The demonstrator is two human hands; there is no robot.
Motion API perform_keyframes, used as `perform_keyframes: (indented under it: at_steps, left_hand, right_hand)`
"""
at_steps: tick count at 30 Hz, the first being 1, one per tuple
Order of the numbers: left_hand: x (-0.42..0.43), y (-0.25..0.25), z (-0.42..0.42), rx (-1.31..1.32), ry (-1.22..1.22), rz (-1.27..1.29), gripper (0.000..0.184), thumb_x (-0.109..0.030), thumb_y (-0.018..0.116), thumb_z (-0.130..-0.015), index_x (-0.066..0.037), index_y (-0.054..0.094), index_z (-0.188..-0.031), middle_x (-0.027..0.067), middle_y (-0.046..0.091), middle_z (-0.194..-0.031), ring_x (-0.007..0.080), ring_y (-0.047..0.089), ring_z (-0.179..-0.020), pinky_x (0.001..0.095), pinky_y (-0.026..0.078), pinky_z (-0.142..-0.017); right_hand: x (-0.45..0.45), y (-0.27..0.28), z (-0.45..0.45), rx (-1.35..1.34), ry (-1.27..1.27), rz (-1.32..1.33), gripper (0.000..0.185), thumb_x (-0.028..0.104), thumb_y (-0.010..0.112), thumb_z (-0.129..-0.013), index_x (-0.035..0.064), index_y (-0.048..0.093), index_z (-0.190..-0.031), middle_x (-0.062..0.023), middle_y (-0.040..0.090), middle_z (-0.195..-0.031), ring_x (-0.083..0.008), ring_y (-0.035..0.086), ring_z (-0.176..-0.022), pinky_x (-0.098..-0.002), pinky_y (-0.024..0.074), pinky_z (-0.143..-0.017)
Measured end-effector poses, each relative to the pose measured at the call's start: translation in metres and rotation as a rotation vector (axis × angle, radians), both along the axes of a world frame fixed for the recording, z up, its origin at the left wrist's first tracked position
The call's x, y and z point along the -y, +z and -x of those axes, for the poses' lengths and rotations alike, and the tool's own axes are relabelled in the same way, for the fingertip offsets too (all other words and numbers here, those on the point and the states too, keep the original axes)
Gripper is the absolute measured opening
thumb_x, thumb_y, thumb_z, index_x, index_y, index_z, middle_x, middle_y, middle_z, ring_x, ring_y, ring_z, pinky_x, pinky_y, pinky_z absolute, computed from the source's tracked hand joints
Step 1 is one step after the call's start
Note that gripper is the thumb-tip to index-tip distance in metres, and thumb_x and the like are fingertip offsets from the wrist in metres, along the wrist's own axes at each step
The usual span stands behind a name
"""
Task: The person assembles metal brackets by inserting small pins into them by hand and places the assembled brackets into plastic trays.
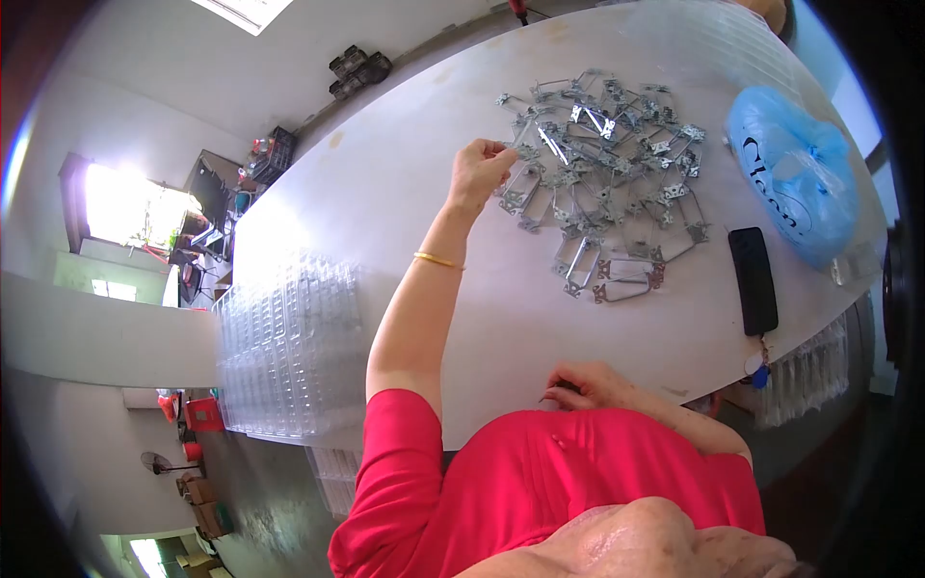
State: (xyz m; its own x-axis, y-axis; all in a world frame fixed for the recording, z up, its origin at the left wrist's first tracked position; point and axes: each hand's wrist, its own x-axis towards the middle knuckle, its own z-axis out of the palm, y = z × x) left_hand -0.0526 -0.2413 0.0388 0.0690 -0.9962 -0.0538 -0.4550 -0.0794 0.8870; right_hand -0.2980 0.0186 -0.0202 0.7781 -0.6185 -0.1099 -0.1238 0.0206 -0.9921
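Observation:
My left hand [481, 174] reaches out over the table [405, 212], a gold bangle on its wrist. Its thumb and fingers are pinched at the left edge of a pile of metal brackets [617, 159], on a thin metal bracket whose end is partly hidden by the fingers. The brackets are silvery, with thin bent rods and small plates at the ends, lying tangled together. Close to my red shirt, my right hand [599, 383] rests at the table's near edge. Its fingers are curled round a small dark object that I cannot make out.
Right of the pile lie a black phone [753, 281] and a full blue plastic bag [795, 178]. Stacked clear plastic trays [284, 347] stand at the left edge. Clear plastic sheeting [718, 43] covers the far right corner. A fan [154, 463] stands farther off.

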Motion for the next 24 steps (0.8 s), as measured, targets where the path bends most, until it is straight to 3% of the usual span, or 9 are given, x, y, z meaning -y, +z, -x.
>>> perform_keyframes:
  at_steps: [1,2,4,5,7,11,15,18,24]
  left_hand:
    - [-0.015,0.014,0.001,-0.181,-0.053,-0.049,0.034,-0.022,0.069,-0.091,0.007,0.066,-0.11,0.0126,0.072,-0.091,0.0164,0.068,-0.079,0.0304,0.055,-0.073]
    - [-0.026,0.018,0.0,-0.18,-0.052,-0.045,0.034,-0.022,0.069,-0.091,0.007,0.066,-0.11,0.0126,0.072,-0.091,0.0164,0.068,-0.079,0.0304,0.055,-0.073]
    - [-0.05,0.025,-0.004,-0.623,-0.14,-0.147,0.034,-0.019,0.064,-0.098,0.007,0.061,-0.119,0.0136,0.072,-0.092,0.0191,0.068,-0.079,0.032,0.055,-0.074]
    - [-0.064,0.028,-0.007,-0.623,-0.137,-0.145,0.034,-0.019,0.064,-0.098,0.007,0.061,-0.119,0.0136,0.072,-0.092,0.0191,0.068,-0.079,0.032,0.055,-0.074]
    - [-0.094,0.031,-0.013,-0.864,-0.223,-0.215,0.032,-0.017,0.058,-0.102,0.006,0.059,-0.124,0.0154,0.071,-0.094,0.0223,0.068,-0.079,0.0336,0.055,-0.075]
    - [-0.147,0.016,-0.034,-1.078,-0.245,-0.252,0.03,-0.018,0.055,-0.103,0.003,0.06,-0.123,0.0177,0.07,-0.092,0.0261,0.068,-0.078,0.0375,0.055,-0.075]
    - [-0.19,0.001,-0.045,-1.263,-0.324,-0.192,0.026,-0.018,0.052,-0.103,0.0,0.061,-0.12,0.0199,0.068,-0.094,0.0281,0.066,-0.078,0.0385,0.054,-0.073]
    - [-0.22,-0.006,-0.042,-1.377,-0.319,-0.203,0.026,-0.018,0.051,-0.103,-0.002,0.06,-0.121,0.0198,0.068,-0.094,0.0293,0.066,-0.078,0.0391,0.054,-0.071]
    - [-0.258,-0.021,-0.03,-1.434,-0.428,-0.203,0.025,-0.018,0.054,-0.102,0.0,0.062,-0.118,0.0192,0.069,-0.097,0.0297,0.066,-0.079,0.0404,0.054,-0.068]
  right_hand:
    - [0.0,0.0,0.0,-0.009,0.006,0.011,0.014,0.019,0.066,-0.099,0.0057,0.062,-0.101,-0.007,0.069,-0.077,-0.0169,0.069,-0.068,-0.0319,0.0546,-0.063]
    - [-0.001,-0.001,-0.001,-0.008,0.008,0.015,0.014,0.019,0.066,-0.099,0.0057,0.062,-0.101,-0.007,0.069,-0.077,-0.0169,0.069,-0.068,-0.0319,0.0546,-0.063]
    - [-0.004,-0.004,-0.003,0.021,-0.025,-0.063,0.013,0.017,0.065,-0.1,0.005,0.06,-0.102,-0.0061,0.07,-0.078,-0.0146,0.069,-0.069,-0.0301,0.0551,-0.063]
    - [-0.005,-0.003,-0.003,0.021,-0.021,-0.062,0.013,0.017,0.065,-0.1,0.005,0.06,-0.102,-0.0061,0.07,-0.078,-0.0146,0.069,-0.069,-0.0301,0.0551,-0.063]
    - [-0.005,0.001,-0.002,0.01,-0.046,-0.113,0.012,0.015,0.062,-0.101,0.0036,0.059,-0.102,-0.0048,0.07,-0.079,-0.012,0.069,-0.071,-0.0283,0.0551,-0.063]
    - [-0.01,0.0,-0.006,0.114,-0.132,-0.225,0.01,0.012,0.061,-0.101,0.0029,0.06,-0.1,-0.0038,0.068,-0.079,-0.0105,0.067,-0.07,-0.027,0.0546,-0.063]
    - [0.006,0.03,-0.003,0.053,-0.274,-0.238,0.007,0.009,0.061,-0.101,0.0033,0.058,-0.099,-0.0035,0.068,-0.083,-0.0089,0.064,-0.067,-0.0245,0.0522,-0.06]
    - [0.026,0.051,-0.007,0.158,-0.474,-0.253,0.01,0.012,0.062,-0.101,0.0039,0.057,-0.1,-0.0036,0.068,-0.084,-0.0084,0.062,-0.065,-0.0242,0.0507,-0.059]
    - [0.043,0.081,-0.033,0.342,-0.617,-0.003,0.016,0.018,0.067,-0.101,0.0053,0.057,-0.101,-0.0023,0.066,-0.091,-0.0073,0.062,-0.072,-0.0224,0.0498,-0.064]
